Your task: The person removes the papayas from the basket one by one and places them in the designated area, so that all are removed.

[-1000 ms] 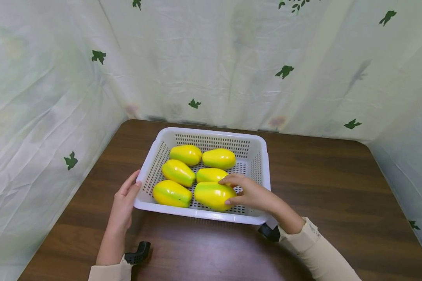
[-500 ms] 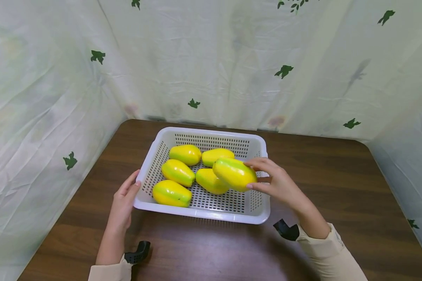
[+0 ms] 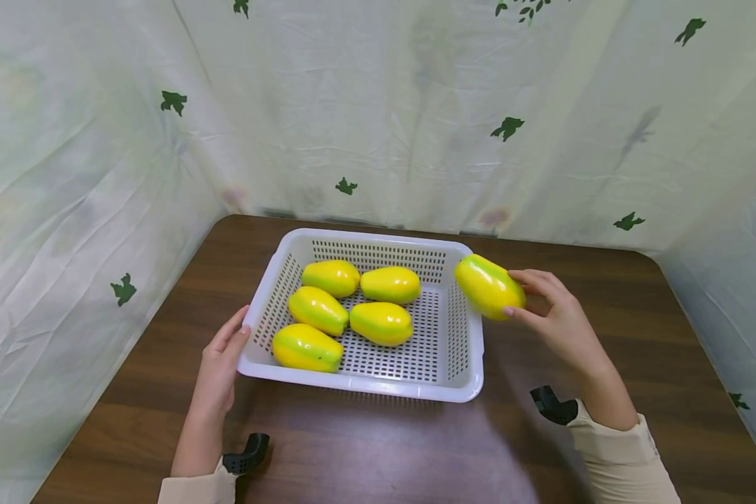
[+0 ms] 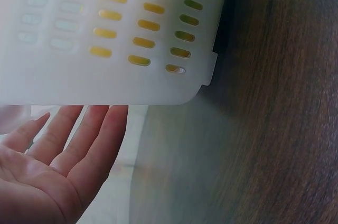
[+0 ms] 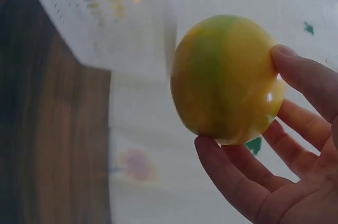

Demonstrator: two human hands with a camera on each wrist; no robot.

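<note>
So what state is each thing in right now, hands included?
Basket: upright on the table, partly filled
Five fruits: lying on their sides in the basket
Sixth fruit: raised, tilted, in the right hand
Right hand: pinching the sixth fruit
Left hand: touching the basket's left rim
Wrist devices: worn
Cloth backdrop: hanging, creased

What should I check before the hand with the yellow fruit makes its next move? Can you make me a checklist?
1. Right hand gripping its fruit: ok, thumb and fingers hold it.
2. That fruit off the table: ok, it is up in the air.
3. That fruit not touching the basket: cannot tell, it overlaps the right rim in the head view.
4. Left hand on the basket: ok, it touches the left rim.
5. Other fruits inside: ok, five lie in the basket.
6. A spare hand: not ok, both hands are busy.
</note>
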